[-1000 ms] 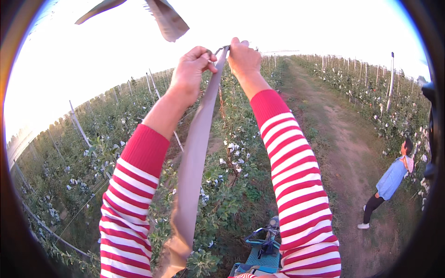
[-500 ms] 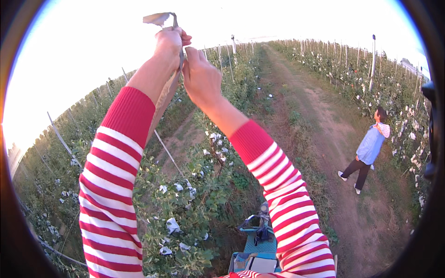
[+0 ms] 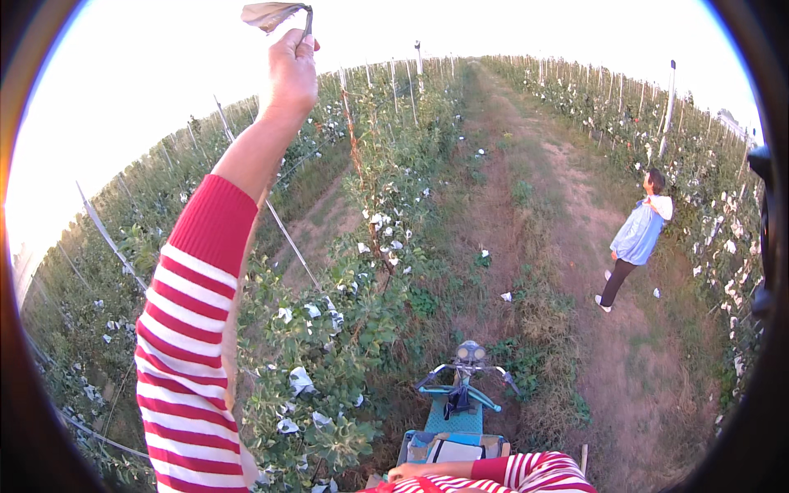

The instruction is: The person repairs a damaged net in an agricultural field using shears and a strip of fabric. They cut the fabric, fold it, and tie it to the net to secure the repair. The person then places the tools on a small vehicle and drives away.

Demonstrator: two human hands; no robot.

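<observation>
My left hand (image 3: 294,78) is raised high at the upper left, its fingers closed round the lower end of a dark bent strip. A thin tan flap (image 3: 271,15), like paper or a dry leaf, sticks out leftward from the strip's top. Behind my left forearm a long pale post-like thing (image 3: 231,353) shows in part; I cannot tell whether the hand touches it. My right hand (image 3: 407,471) is low in front of my body, beside something red (image 3: 394,487). Its fingers are partly hidden.
Below me stands a blue three-wheeler (image 3: 454,416) with handlebars and a cardboard box (image 3: 493,444). Leafy trees (image 3: 329,394) with white bags line the left; another row (image 3: 715,238) runs at right. On the dirt path (image 3: 588,222) a person (image 3: 637,234) in light blue walks.
My right hand has left my left hand and dropped down to my body. My left hand stays raised, slightly higher. The person at right has stepped a little to the left.
</observation>
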